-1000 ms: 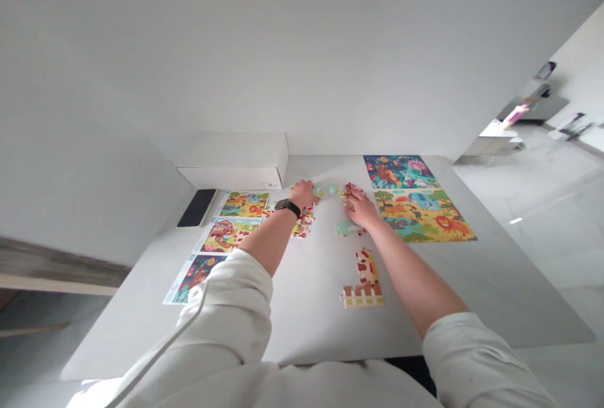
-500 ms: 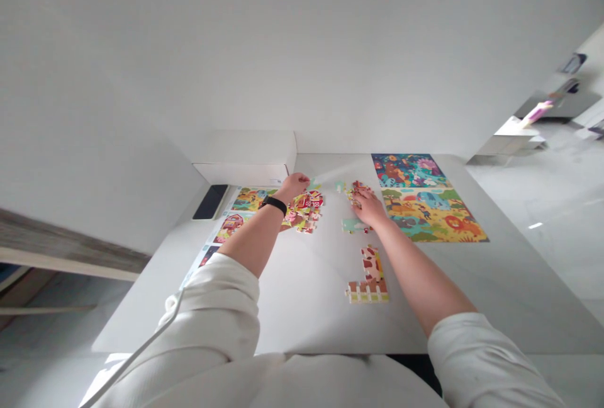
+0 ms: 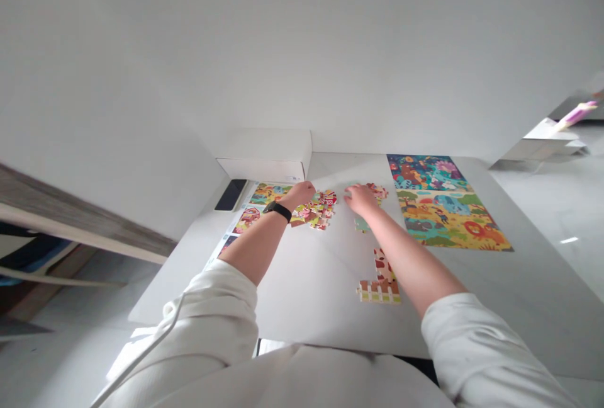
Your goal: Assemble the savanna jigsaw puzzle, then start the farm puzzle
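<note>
My left hand, with a black watch on its wrist, is curled over the far edge of a heap of loose jigsaw pieces; what its fingers hold is hidden. My right hand lies palm down on the white table, fingers reaching left toward that heap, just in front of a small cluster of reddish pieces. A pale green piece shows under my right wrist. Nearer me sits a joined section with a giraffe and a white fence.
Two finished colourful puzzles lie at the right of the table. Picture sheets run along the left side, beside a dark phone and a white box at the wall.
The view has swung to the left. My right hand has slid left, off the reddish cluster toward the heap. My left hand has drawn back from the far middle onto the heap.
</note>
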`<state>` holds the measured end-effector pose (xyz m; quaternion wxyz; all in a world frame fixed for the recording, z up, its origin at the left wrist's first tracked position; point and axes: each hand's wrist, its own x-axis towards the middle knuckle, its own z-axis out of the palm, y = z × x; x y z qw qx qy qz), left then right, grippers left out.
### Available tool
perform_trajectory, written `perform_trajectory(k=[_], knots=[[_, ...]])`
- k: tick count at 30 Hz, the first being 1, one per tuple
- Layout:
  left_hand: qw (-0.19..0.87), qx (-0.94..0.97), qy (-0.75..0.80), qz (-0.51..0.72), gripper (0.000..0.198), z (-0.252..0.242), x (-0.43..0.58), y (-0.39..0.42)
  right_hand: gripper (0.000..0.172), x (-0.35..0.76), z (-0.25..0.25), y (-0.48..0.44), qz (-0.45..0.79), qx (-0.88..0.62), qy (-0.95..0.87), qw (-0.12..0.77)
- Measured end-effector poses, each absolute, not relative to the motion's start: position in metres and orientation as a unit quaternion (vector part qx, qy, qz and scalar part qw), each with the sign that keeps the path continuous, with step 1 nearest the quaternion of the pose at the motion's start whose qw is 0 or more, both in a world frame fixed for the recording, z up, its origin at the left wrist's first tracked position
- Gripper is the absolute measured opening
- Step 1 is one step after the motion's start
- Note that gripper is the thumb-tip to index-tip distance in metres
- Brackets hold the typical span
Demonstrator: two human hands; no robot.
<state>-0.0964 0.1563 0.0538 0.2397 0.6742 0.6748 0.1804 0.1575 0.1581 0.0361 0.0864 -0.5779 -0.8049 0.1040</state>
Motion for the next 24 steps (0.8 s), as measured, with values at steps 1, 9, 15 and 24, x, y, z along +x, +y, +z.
perform_trajectory(k=[1, 9, 15, 24], knots=[[0.235, 0.673, 0.681, 0.171, 0.017, 0.054, -0.097, 0.149, 0.037, 0.144, 0.036, 0.158, 0.110, -0.567, -0.812, 0.083], [0.211, 0.672, 0.694, 0.147, 0.033, 0.055, -0.102, 0.110, 0.026, 0.115, 0.029, 0.160, 0.185, -0.605, -0.766, 0.112], [0.214, 0.662, 0.694, 0.185, 0.036, 0.058, -0.097, 0.107, 0.009, 0.145, 0.031, 0.156, 0.447, -0.610, -0.580, 0.304], [0.266, 0.612, 0.707, 0.234, 0.036, 0.052, -0.087, 0.114, 0.011, 0.157, 0.032, 0.136, 0.527, -0.583, -0.540, 0.300]])
